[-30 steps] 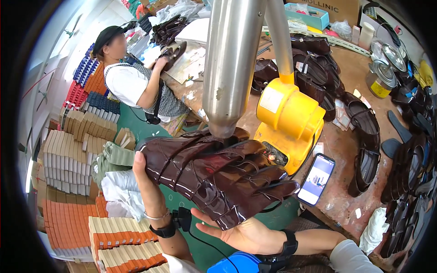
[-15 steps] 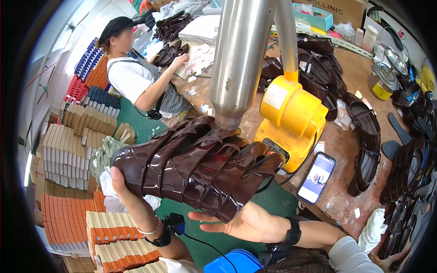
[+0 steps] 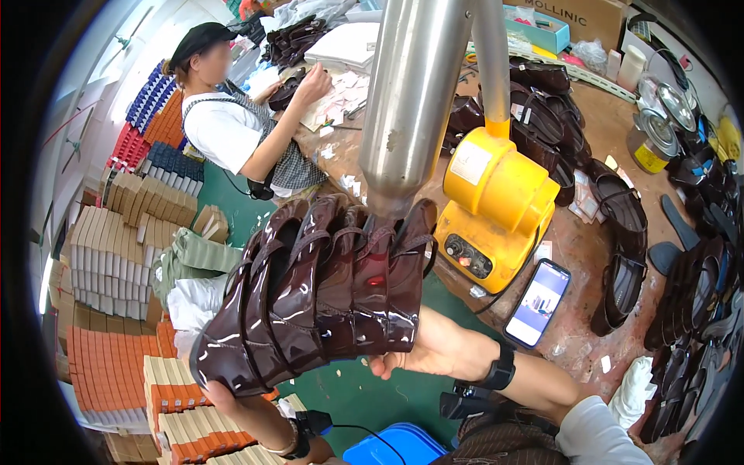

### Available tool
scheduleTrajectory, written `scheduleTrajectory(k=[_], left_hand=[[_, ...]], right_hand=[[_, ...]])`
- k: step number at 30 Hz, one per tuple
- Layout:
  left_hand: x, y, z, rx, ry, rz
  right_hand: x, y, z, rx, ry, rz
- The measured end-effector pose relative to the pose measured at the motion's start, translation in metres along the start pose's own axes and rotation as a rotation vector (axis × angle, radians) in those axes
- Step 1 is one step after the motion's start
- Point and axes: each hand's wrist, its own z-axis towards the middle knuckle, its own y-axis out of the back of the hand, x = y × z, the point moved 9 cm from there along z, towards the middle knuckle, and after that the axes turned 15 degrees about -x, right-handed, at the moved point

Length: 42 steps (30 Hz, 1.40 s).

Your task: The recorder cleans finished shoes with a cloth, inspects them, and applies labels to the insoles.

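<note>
A fanned stack of glossy dark brown strappy shoe uppers [image 3: 318, 298] fills the middle of the view, its top edge just under the mouth of a steel pipe [image 3: 411, 108]. My left hand [image 3: 225, 395] grips the stack's lower left end from beneath. My right hand [image 3: 422, 349] supports its right side, palm against the uppers, a black band on the wrist. A yellow machine [image 3: 496, 201] stands just right of the pipe.
A phone [image 3: 537, 302] lies on the brown workbench [image 3: 612, 139], with more dark uppers [image 3: 620, 232] scattered around. Another person [image 3: 232, 132] works at the bench's far left. Stacked shoe boxes [image 3: 116, 256] line the green floor; a blue bin [image 3: 395, 446] sits below.
The stack has swung from lying sideways to standing more upright, its lower end dropping to the left. My left hand moved down and left; my right hand now holds the right side.
</note>
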Motion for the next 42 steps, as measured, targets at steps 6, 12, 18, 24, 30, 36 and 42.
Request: scheduleTrajectory(k=[6, 12, 18, 24, 30, 36, 42], left_hand=[[0.021, 0.048, -0.013, 0.178, -0.071, 0.116], [0.023, 0.051, -0.055, 0.122, 0.099, 0.051], [0.047, 0.057, -0.109, 0.557, 0.395, 0.056], [0.167, 0.107, -0.175, 0.523, 1.186, -0.265], [0.156, 0.059, -0.238, 0.413, 1.207, -0.290], [0.091, -0.018, -0.275, 1.228, 0.770, -1.430], [0.086, -0.005, -0.284, 1.228, 0.963, -1.296]], right_hand=[[0.008, 0.005, 0.006, -0.090, 0.042, -0.233], [0.009, 0.004, 0.005, -0.173, 0.081, -0.445], [0.005, 0.026, 0.003, -0.281, 0.146, -0.674], [-0.033, 0.071, -0.014, -0.476, 0.123, -1.361], [-0.066, 0.064, -0.052, -0.449, 0.401, -1.935], [-0.061, 0.048, -0.078, -0.536, 0.584, -2.099], [-0.045, 0.020, -0.118, -0.442, 0.496, -1.961]])
